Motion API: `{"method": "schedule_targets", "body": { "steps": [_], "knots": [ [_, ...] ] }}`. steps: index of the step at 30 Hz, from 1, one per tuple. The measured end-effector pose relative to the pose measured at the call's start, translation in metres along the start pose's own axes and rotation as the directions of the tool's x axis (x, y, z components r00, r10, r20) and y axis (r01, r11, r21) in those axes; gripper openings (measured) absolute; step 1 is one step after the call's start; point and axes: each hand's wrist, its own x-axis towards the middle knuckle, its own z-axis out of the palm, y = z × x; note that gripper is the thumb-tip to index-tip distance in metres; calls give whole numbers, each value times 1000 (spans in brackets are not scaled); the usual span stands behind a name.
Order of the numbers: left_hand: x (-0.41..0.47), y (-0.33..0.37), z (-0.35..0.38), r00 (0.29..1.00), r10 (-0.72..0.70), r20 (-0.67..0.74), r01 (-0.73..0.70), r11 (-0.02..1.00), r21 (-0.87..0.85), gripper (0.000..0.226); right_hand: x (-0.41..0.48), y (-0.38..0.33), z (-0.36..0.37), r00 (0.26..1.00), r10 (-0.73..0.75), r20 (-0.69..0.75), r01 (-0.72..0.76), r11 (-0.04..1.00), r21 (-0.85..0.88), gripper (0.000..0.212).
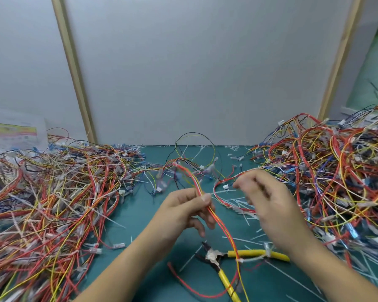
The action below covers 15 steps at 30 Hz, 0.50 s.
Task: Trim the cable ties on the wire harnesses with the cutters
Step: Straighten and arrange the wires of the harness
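Your left hand pinches the harness while your right hand, too blurred to read its fingers, is nearer the cutters lying toward you, one handle pointing at its wrist.

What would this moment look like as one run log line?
left hand: pinches red-yellow harness | right hand: blurred, grip unclear | cutters: lying unheld on mat | left pile, right pile: tangled harnesses
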Motion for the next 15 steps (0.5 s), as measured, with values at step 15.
{"method": "schedule_targets", "body": {
  "steps": [15],
  "knots": [
    [-5,5,1,987,109,117,-114,992,44,16,-3,2,1,947,-259,189,304,915,-267,12]
  ]
}}
